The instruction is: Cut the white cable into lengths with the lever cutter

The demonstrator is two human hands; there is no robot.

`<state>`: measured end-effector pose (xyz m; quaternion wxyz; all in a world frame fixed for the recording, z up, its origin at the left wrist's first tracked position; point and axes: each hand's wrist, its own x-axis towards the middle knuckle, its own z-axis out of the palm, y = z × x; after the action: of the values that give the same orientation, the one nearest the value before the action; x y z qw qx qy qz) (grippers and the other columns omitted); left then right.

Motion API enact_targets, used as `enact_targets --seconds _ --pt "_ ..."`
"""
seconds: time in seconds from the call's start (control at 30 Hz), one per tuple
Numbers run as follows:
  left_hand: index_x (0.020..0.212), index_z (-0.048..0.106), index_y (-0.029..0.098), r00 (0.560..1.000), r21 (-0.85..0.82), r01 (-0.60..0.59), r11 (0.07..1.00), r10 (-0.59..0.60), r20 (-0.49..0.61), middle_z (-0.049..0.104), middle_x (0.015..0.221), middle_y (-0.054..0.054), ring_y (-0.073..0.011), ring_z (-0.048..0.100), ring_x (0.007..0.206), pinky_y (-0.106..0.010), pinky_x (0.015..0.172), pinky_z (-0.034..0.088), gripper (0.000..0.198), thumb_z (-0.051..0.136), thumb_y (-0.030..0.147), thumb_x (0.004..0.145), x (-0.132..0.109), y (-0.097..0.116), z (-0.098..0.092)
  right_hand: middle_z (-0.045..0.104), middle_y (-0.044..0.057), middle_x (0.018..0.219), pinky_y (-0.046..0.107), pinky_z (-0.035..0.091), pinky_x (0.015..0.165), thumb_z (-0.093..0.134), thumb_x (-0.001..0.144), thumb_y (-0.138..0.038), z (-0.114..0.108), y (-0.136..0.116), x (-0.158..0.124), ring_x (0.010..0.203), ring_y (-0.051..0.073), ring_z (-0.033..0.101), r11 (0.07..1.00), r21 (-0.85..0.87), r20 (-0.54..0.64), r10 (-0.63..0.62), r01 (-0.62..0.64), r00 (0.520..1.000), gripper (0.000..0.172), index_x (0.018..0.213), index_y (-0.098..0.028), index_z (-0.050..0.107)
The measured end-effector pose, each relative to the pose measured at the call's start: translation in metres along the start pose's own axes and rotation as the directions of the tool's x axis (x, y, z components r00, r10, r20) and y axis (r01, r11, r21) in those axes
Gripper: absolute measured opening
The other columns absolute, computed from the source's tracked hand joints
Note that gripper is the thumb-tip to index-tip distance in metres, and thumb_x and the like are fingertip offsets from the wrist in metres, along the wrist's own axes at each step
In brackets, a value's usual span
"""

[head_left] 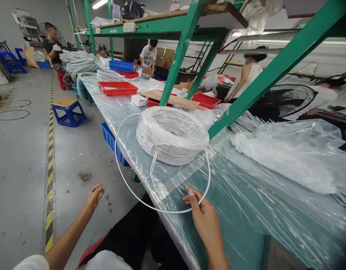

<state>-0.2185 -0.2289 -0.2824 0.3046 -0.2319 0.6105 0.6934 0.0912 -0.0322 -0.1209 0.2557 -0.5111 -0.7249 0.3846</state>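
The white cable (173,212) looks light and springy, best pinched along its loop, where fingers of the right hand (205,216) clamp it, those of the left hand (94,196) loosely apart.

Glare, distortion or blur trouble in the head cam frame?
Head view: streaky glare on the plastic table cover; lit ceiling lamp bright at top left; right-hand corners darkened; green frame leans steeply, probably wide-angle stretch; white wire loop and right hand stay readable.
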Motion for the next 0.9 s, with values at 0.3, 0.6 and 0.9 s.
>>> enact_targets --seconds 0.3,0.6,0.9 --pt "0.091 0.057 0.01 0.997 0.059 0.015 0.998 -0.01 -0.081 0.057 0.068 0.004 -0.0055 0.053 0.053 -0.018 0.053 0.049 0.011 0.058 0.005 0.081 0.01 -0.022 -0.034 0.067 0.009 0.082 0.033 0.042 0.074 0.041 0.078 -0.065 0.001 -0.004 -0.001 0.078 0.025 0.061 1.0 0.026 0.02 0.01 -0.01 1.0 0.059 0.105 -0.016 0.061" --pt "0.09 0.058 0.01 0.987 0.055 0.091 0.994 -0.082 -0.137 0.061 0.083 -0.001 -0.0091 0.059 0.067 -0.023 0.06 0.052 0.009 0.056 0.019 0.086 0.022 -0.032 -0.05 0.065 0.006 0.081 0.034 0.041 0.076 0.039 0.077 -0.068 0.0 -0.005 0.0 0.08 0.024 0.06 0.999 0.018 0.037 0.047 -0.048 0.998 0.06 0.103 -0.018 0.061" --pt "0.093 0.059 0.011 0.982 0.213 0.186 0.959 -0.172 -0.082 0.062 0.084 -0.003 -0.0118 0.06 0.071 -0.029 0.067 0.051 0.03 0.045 0.037 0.092 0.039 -0.04 -0.051 0.065 0.006 0.079 0.033 0.043 0.076 0.043 0.075 -0.068 0.0 -0.003 0.003 0.079 0.024 0.06 0.997 0.009 0.034 0.073 -0.073 0.997 0.062 0.105 -0.017 0.061"
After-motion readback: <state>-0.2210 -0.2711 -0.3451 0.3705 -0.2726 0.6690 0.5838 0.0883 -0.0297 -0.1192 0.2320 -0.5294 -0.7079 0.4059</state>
